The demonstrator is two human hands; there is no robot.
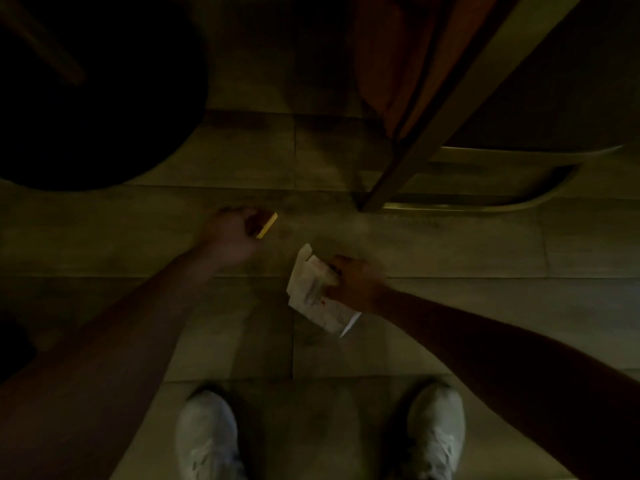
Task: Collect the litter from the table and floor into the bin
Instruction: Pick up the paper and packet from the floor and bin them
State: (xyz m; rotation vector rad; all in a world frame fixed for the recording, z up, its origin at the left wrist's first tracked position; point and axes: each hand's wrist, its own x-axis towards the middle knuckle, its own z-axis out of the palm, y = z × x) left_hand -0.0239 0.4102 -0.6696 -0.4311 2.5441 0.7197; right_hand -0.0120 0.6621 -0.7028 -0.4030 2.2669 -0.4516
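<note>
Dim tiled floor (242, 161), with a slanted chair leg (433, 133) rising above the hands. Below that leg, the right hand (353, 282) has its grip closed on a crumpled white wrapper (311, 292) (creased, flecked red). Left of the leg's foot, the left hand (232, 233) pinches a small yellow-edged packet (267, 225). White shoes (207, 438) stand beneath.

Yellow-edged item (266, 226) mostly hidden in left grip (231, 233) — unidentifiable.
</note>
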